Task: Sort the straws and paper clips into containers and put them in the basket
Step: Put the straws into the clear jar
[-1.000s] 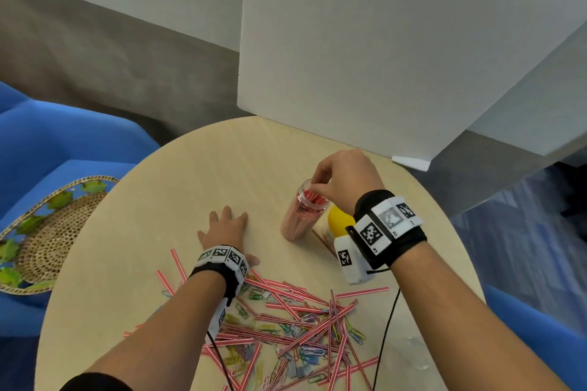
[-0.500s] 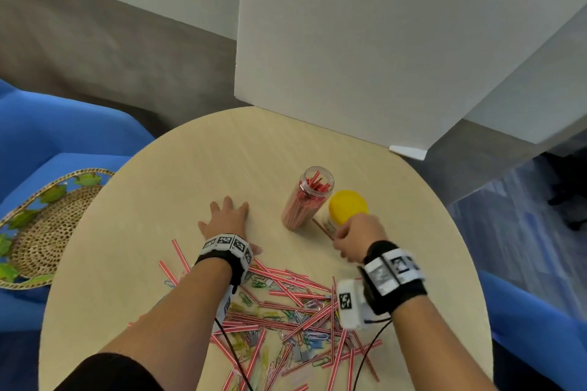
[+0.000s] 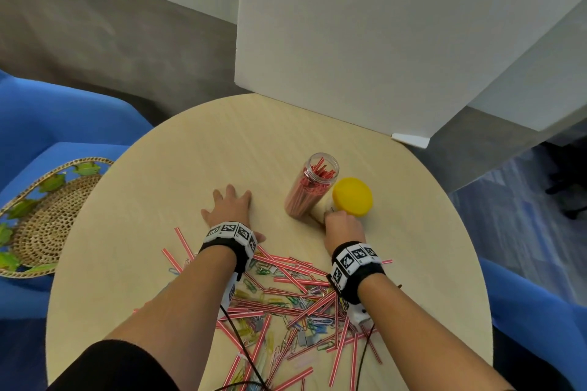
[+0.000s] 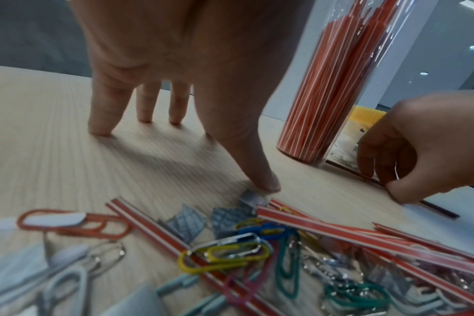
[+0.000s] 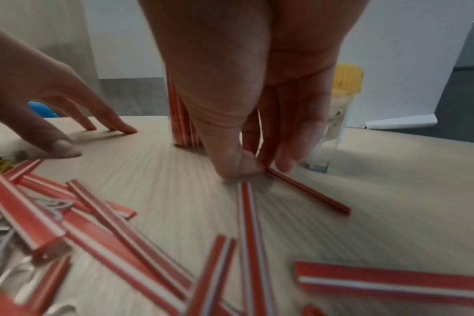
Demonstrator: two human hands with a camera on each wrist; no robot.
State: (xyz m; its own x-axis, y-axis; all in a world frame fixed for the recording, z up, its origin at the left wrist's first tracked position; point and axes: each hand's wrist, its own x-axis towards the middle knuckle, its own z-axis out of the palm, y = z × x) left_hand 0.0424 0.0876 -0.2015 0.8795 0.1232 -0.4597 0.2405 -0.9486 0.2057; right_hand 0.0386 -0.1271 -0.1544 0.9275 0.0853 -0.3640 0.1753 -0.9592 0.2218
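Red-striped straws (image 3: 295, 276) and coloured paper clips (image 3: 313, 322) litter the table.

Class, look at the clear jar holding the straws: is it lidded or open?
Open. The straw jar has no lid; red straw tips show through its bare mouth. The yellow lid sits on the neighbouring container.

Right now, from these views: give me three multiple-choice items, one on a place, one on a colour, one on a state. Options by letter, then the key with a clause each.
1. Where is the basket?
A. on the blue seat left of the table
B. on the table beside the jars
C. under the right hand

2. What colour is the lid of the closed jar?
A. red
B. yellow
C. blue

3. What is the right hand doing?
A. lying flat on the table
B. holding the lid
C. pinching a straw on the table

Key: A, the basket sits on the blue seat beyond the table edge; B, the lid is yellow beside the open straw jar; C, thumb and fingers close on the straw, while the left hand lies flat.
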